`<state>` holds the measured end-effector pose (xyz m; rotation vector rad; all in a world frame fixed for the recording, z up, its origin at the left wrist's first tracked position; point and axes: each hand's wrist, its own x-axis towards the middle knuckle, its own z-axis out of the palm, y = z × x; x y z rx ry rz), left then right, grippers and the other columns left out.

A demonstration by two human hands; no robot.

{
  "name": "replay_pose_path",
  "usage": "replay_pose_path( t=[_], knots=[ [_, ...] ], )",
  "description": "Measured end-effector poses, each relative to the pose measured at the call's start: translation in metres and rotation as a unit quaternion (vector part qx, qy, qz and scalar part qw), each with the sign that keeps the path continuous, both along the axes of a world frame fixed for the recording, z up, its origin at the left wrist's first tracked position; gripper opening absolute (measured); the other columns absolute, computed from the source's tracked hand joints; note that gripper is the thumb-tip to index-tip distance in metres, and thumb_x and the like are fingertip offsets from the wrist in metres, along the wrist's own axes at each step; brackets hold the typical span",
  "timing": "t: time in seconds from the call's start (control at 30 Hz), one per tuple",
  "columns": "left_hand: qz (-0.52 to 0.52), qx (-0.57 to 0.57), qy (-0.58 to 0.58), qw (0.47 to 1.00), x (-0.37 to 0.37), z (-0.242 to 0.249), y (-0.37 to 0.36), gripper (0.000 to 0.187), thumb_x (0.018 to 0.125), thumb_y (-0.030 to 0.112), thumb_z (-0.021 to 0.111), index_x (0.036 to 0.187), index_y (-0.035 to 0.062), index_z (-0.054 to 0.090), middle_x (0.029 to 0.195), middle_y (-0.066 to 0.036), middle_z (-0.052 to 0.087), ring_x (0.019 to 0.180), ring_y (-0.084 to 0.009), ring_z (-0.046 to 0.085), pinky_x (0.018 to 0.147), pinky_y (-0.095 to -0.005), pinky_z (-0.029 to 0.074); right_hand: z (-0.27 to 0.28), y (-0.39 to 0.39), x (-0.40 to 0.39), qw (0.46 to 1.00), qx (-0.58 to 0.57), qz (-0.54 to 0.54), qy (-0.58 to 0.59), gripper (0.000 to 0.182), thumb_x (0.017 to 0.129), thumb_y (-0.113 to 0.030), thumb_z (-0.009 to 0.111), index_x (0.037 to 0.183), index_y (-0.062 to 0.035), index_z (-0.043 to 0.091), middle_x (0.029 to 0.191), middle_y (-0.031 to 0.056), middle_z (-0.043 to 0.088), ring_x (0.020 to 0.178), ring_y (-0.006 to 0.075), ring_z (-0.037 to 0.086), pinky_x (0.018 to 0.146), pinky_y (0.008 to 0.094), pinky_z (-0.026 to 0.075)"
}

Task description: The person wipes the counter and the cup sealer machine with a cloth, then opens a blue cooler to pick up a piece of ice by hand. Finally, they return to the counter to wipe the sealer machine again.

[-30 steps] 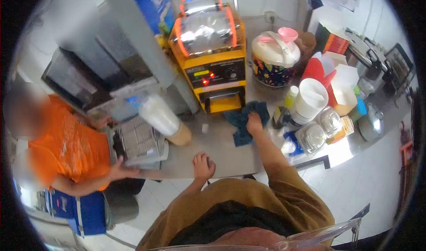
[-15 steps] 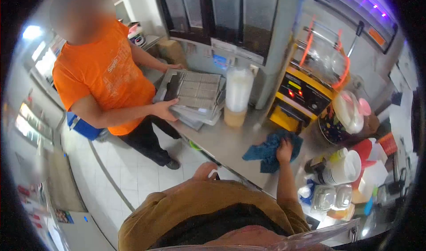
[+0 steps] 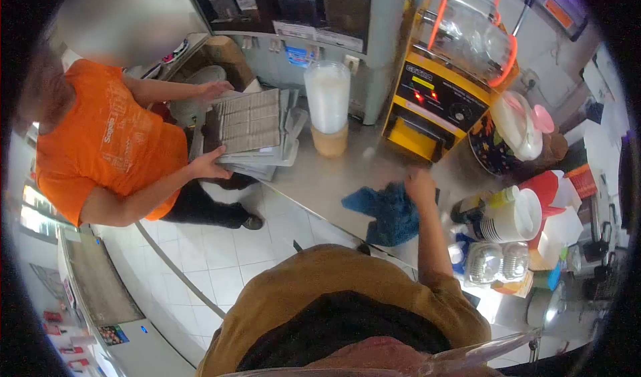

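Note:
My right hand (image 3: 419, 187) is at the far edge of a crumpled blue cloth (image 3: 386, 215) on the steel counter (image 3: 310, 200). Its fingers look curled at the cloth, though they are somewhat blurred. Just beyond the hand stands a yellow and black sealing machine (image 3: 434, 103) with red lights lit. To the left of the machine, a tall clear container (image 3: 328, 97) with white contents and a tan lower part stands on the counter. My left hand is out of view.
A person in an orange shirt (image 3: 120, 137) stands at left, both hands at a stack of flat grey panels (image 3: 250, 127) on the counter's end. White cups (image 3: 517, 217), clear plastic lids (image 3: 494, 262) and a dark patterned pot (image 3: 491, 140) crowd the right side.
The view has shifted, so the counter items appear further left and higher. My right hand has moved toward the cloth's far edge, nearer the machine. My left hand has left the view.

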<state>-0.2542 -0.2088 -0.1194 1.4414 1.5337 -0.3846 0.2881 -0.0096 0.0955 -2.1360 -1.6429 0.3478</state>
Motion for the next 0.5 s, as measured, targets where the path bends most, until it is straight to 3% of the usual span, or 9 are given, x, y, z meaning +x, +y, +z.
replay_pose_path(
  t=[0.03,0.1,0.13,0.17,0.2,0.3,0.4,0.5],
  knots=[
    [0.001,0.001,0.0,1.0,0.001,0.002,0.0,0.033,0.091,0.031,0.051,0.107,0.003,0.06,0.102,-0.015,0.062,0.099,-0.0326,0.058,0.086,-0.0425,0.045,-0.006,0.022,0.005,0.992,0.108,0.001,0.068,0.023,0.081,-0.014,0.059,0.1,0.0011,0.062,0.106,0.023,0.061,0.099,0.0409,0.059,0.08,0.0507,0.048],
    [0.002,0.0,-0.001,1.0,0.002,0.006,0.001,0.033,0.091,0.03,0.051,0.107,0.0031,0.06,0.102,-0.015,0.062,0.1,-0.0324,0.057,0.087,-0.0424,0.044,-0.03,0.058,0.005,0.959,0.191,-0.096,0.184,0.023,0.084,-0.012,0.059,0.104,-0.0013,0.06,0.107,0.018,0.062,0.1,0.0344,0.06,0.076,0.0462,0.051],
    [0.003,-0.001,0.001,1.0,0.002,0.007,0.003,0.033,0.091,0.03,0.051,0.107,0.0031,0.06,0.102,-0.015,0.062,0.1,-0.0324,0.057,0.087,-0.0423,0.044,-0.036,0.067,0.001,0.884,0.219,-0.111,0.398,0.024,0.085,-0.013,0.058,0.106,-0.0008,0.059,0.108,0.0161,0.062,0.104,0.0316,0.059,0.082,0.0448,0.05],
    [0.003,-0.001,0.0,1.0,0.003,0.007,0.005,0.032,0.091,0.03,0.051,0.107,0.0032,0.06,0.102,-0.015,0.062,0.1,-0.0323,0.057,0.087,-0.0422,0.044,-0.038,0.077,-0.002,0.762,0.238,-0.117,0.591,0.025,0.087,-0.013,0.057,0.109,-0.0003,0.058,0.109,0.0141,0.062,0.107,0.0288,0.058,0.087,0.0434,0.048],
    [0.001,0.0,-0.001,1.0,0.004,0.008,0.007,0.032,0.091,0.03,0.051,0.107,0.0032,0.06,0.102,-0.015,0.062,0.101,-0.0322,0.057,0.087,-0.0422,0.044,-0.039,0.086,-0.001,0.601,0.247,-0.113,0.752,0.026,0.089,-0.014,0.056,0.111,0.0002,0.057,0.11,0.0122,0.062,0.111,0.026,0.057,0.093,0.042,0.047],
    [0.001,-0.003,0.0,1.0,0.004,0.01,0.009,0.032,0.091,0.03,0.051,0.107,0.0033,0.06,0.103,-0.016,0.062,0.102,-0.032,0.057,0.088,-0.0419,0.044,-0.041,0.1,0.014,0.425,0.279,-0.015,0.861,0.023,0.091,-0.013,0.053,0.111,-0.0014,0.055,0.114,0.0104,0.059,0.114,0.0271,0.054,0.102,0.0424,0.041],
    [0.001,-0.005,0.002,1.0,0.001,0.01,0.012,0.031,0.091,0.029,0.051,0.107,0.0035,0.06,0.103,-0.016,0.062,0.102,-0.0318,0.057,0.089,-0.0417,0.044,-0.043,0.093,0.01,0.383,0.294,-0.083,0.871,0.021,0.091,-0.011,0.051,0.108,0.0005,0.055,0.11,0.0118,0.06,0.115,0.0271,0.052,0.109,0.0448,0.035],
    [-0.001,-0.01,0.005,1.0,0.0,0.01,0.015,0.031,0.091,0.029,0.051,0.107,0.0036,0.06,0.103,-0.016,0.062,0.103,-0.0316,0.057,0.089,-0.0415,0.044,-0.058,0.075,-0.001,0.393,0.293,-0.069,0.869,0.019,0.091,-0.011,0.051,0.105,0.0006,0.056,0.112,0.0126,0.058,0.116,0.0279,0.05,0.108,0.0447,0.035]
  ],
)
